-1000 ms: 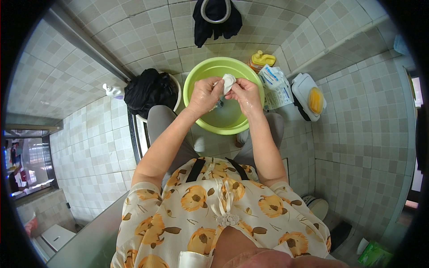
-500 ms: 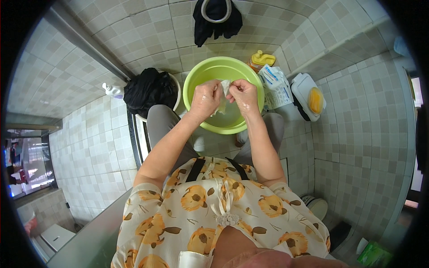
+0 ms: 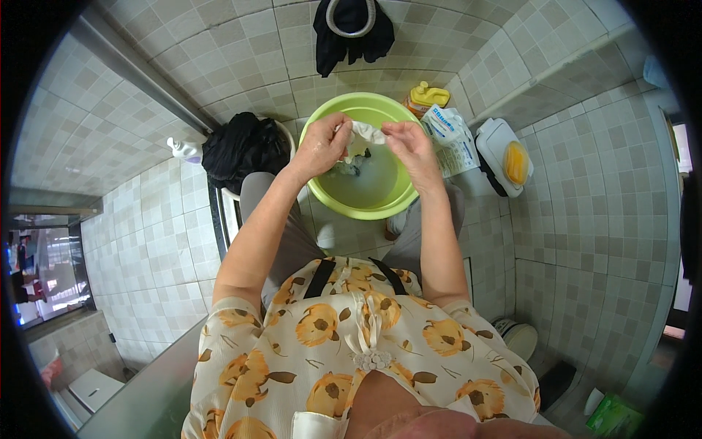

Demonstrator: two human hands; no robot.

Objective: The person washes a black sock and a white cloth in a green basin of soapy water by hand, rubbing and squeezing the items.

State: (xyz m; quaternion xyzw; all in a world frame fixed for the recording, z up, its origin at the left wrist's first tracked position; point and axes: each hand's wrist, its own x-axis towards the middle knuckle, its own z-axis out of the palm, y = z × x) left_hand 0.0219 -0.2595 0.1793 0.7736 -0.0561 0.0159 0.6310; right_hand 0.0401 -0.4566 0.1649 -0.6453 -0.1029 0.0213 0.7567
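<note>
My left hand (image 3: 324,144) and my right hand (image 3: 411,150) pinch a wet white cloth (image 3: 368,133) between them, stretching it above a lime-green basin (image 3: 319,184). Part of the cloth hangs down from the left hand; its exact kind I cannot make out. Cloudy water (image 3: 369,189) stands in the basin, and something dark and greyish (image 3: 349,168) shows below the cloth near the water. The basin sits on the tiled floor between my knees.
Left of the basin, black clothes (image 3: 245,152) fill a pale tub, with a white bottle (image 3: 183,150) beside it. On the right are a yellow jug (image 3: 426,96), a white-blue packet (image 3: 451,135) and a white box with a yellow brush (image 3: 516,162). Black cloth (image 3: 354,45) hangs ahead by a hose.
My hands have moved apart, the left one leftward and up, the right one slightly right. The cloth, bunched before, is now drawn out between them, and the dark greyish thing beneath has come into sight.
</note>
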